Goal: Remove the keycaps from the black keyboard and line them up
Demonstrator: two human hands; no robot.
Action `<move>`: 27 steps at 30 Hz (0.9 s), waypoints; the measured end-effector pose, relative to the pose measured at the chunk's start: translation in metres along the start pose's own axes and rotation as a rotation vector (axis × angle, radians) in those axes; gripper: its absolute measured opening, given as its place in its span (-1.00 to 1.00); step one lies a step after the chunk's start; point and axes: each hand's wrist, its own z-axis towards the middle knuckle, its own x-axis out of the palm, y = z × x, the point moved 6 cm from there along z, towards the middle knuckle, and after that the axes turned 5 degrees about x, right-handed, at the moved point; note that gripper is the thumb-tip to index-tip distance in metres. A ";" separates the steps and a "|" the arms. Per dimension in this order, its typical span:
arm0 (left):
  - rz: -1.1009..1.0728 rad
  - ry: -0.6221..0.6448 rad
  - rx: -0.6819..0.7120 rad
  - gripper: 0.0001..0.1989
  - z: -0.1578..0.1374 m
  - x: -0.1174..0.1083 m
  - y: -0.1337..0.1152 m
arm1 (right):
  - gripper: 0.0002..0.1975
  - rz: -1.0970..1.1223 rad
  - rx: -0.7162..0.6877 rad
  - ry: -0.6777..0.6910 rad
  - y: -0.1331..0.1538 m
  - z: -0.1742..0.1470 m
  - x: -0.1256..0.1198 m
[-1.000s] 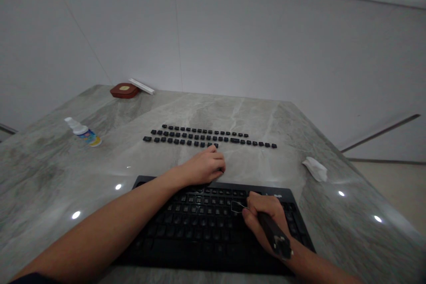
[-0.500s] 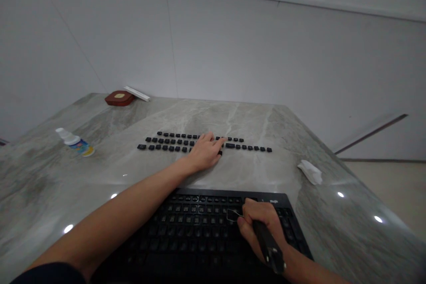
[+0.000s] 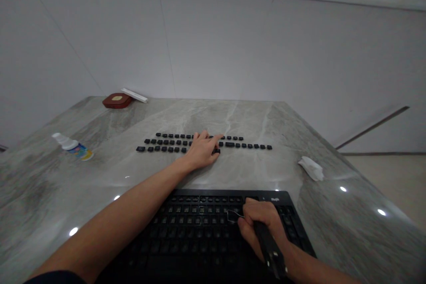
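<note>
My left hand point(image 3: 200, 151) is over rows of loose black keycaps point(image 3: 229, 144) on the marble table, fingers spread and pointing away from me. Its thumb lies against a keycap point(image 3: 216, 151) at the near row; the fingertips reach the far row, and some caps are hidden beneath the hand. In my right hand point(image 3: 264, 217) is a keycap puller point(image 3: 266, 239) with a dark handle, its wire loop pointing left over the keyboard. The black keyboard point(image 3: 186, 235) lies close to me. Its upper rows show bare key sockets, and both forearms cover parts of it.
A white spray bottle point(image 3: 73, 146) with a colourful label lies at the left. Far left on the marble table point(image 3: 253, 117) are a reddish-brown box point(image 3: 117, 100) and a white strip point(image 3: 135, 95). A crumpled white tissue point(image 3: 312, 168) lies at the right.
My left hand has shifted slightly left over the keycaps, uncovering a cap to its right. My right hand keeps the puller in nearly the same spot. The view has tilted a little.
</note>
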 end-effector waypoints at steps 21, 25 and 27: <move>-0.034 -0.109 0.138 -0.61 -0.006 -0.018 -0.013 | -0.67 -0.080 -0.083 0.135 0.007 0.001 0.006; -0.282 -0.117 0.444 -0.75 -0.023 -0.034 -0.052 | -0.74 -0.097 -0.203 0.291 0.013 -0.004 0.009; -0.422 0.066 0.586 -0.76 -0.037 -0.029 -0.073 | -0.78 -0.103 -0.233 0.359 0.013 -0.006 0.010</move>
